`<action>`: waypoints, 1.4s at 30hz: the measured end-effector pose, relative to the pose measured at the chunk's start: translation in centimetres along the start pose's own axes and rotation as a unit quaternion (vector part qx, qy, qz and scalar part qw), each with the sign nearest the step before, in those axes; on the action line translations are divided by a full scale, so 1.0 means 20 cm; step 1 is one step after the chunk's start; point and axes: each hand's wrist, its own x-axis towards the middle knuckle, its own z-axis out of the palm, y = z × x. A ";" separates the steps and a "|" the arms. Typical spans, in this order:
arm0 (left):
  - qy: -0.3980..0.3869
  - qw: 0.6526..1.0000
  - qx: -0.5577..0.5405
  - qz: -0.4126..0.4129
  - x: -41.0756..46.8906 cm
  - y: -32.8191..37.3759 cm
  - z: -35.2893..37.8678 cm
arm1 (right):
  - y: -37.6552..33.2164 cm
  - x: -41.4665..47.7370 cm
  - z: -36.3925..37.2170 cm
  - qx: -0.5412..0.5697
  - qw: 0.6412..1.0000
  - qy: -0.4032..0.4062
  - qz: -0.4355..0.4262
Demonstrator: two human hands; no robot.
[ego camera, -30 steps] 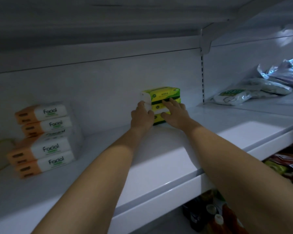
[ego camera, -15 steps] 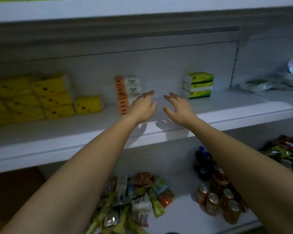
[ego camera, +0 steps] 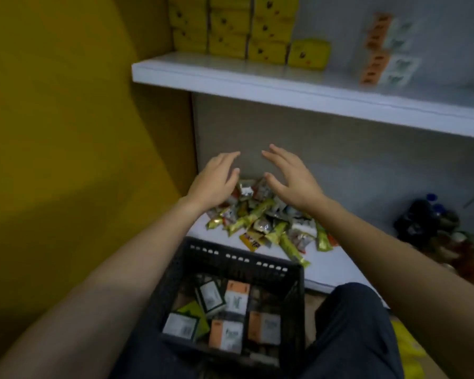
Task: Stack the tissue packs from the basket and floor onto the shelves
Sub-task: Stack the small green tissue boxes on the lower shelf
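Our left hand point(ego camera: 215, 184) and right hand point(ego camera: 290, 177) hang released and empty, fingers spread, beyond the black slotted plastic basket point(ego camera: 238, 255) where orange-and-white tissue packs point(ego camera: 236, 299) lie loose, presumably poised to lift one to the white shelf point(ego camera: 257, 77) above, whose stacked yellow packs point(ego camera: 230, 26) leave room alongside.

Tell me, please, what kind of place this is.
Probably a small shop: a white shelf carries stacked yellow tissue packs, snack packets lie heaped below it, and a black basket holds more packs.
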 end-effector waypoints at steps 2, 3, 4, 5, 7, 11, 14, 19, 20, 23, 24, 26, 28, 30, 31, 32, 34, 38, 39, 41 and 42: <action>-0.026 0.998 -0.006 -0.054 -0.16 -0.19 0.07 | -0.07 -0.05 0.24 0.006 0.999 -0.049 -0.009; -0.041 0.996 -0.009 -0.078 -0.22 -0.28 0.11 | -0.09 -0.08 0.35 0.008 0.997 -0.071 -0.011; -0.060 0.993 -0.014 -0.100 -0.28 -0.37 0.16 | -0.09 -0.11 0.46 0.010 0.996 -0.092 -0.009; -0.082 0.989 -0.019 -0.121 -0.33 -0.45 0.22 | -0.10 -0.14 0.56 0.013 0.993 -0.114 -0.005; -0.135 0.976 -0.024 -0.167 -0.39 -0.60 0.34 | -0.08 -0.19 0.74 0.028 0.986 -0.162 0.010; -0.263 0.931 -0.022 -0.253 -0.43 -0.75 0.56 | -0.01 -0.24 1.03 0.057 0.965 -0.248 0.064; -0.337 0.883 -0.047 -0.323 -0.49 -0.71 0.64 | -0.01 -0.29 1.12 0.073 0.936 -0.321 0.124; -0.383 0.845 -0.064 -0.368 -0.59 -0.68 0.67 | -0.06 -0.38 1.20 0.115 0.900 -0.376 0.189; -0.384 0.841 -0.067 -0.375 -0.61 -0.70 0.68 | -0.07 -0.41 1.25 0.122 0.895 -0.381 0.196; -0.377 0.837 -0.063 -0.392 -0.65 -0.79 0.78 | -0.05 -0.46 1.44 0.145 0.888 -0.378 0.218; -0.377 0.836 -0.057 -0.395 -0.67 -0.83 0.84 | -0.04 -0.49 1.52 0.156 0.884 -0.375 0.231; -0.378 0.832 -0.054 -0.402 -0.76 -0.91 0.95 | -0.03 -0.58 1.67 0.182 0.873 -0.370 0.260; -0.376 0.828 -0.047 -0.413 -0.85 -0.98 1.05 | -0.03 -0.66 1.79 0.200 0.870 -0.353 0.279; -0.388 0.811 -0.033 -0.436 -0.95 -1.02 1.12 | -0.04 -0.74 1.89 0.202 0.859 -0.360 0.303; -0.397 0.801 -0.024 -0.447 -0.99 -1.05 1.16 | -0.04 -0.77 1.94 0.209 0.845 -0.376 0.318; -0.404 0.794 -0.017 -0.453 -1.01 -1.09 1.21 | -0.04 -0.79 1.99 0.220 0.831 -0.391 0.329; -0.410 0.786 -0.009 -0.463 -1.05 -1.19 1.31 | -0.02 -0.85 2.15 0.244 0.810 -0.415 0.334; -0.377 0.787 0.005 -0.489 -1.12 -1.37 1.49 | 0.02 -0.87 2.41 0.321 0.775 -0.396 0.375; -0.376 0.778 0.008 -0.503 -1.14 -1.40 1.53 | 0.02 -0.87 2.45 0.348 0.762 -0.382 0.391; -0.373 0.761 0.003 -0.530 -1.17 -1.44 1.58 | 0.01 -0.85 2.49 0.412 0.723 -0.348 0.432; -0.373 0.753 0.002 -0.543 -1.18 -1.45 1.60 | 0.00 -0.84 2.49 0.444 0.699 -0.331 0.452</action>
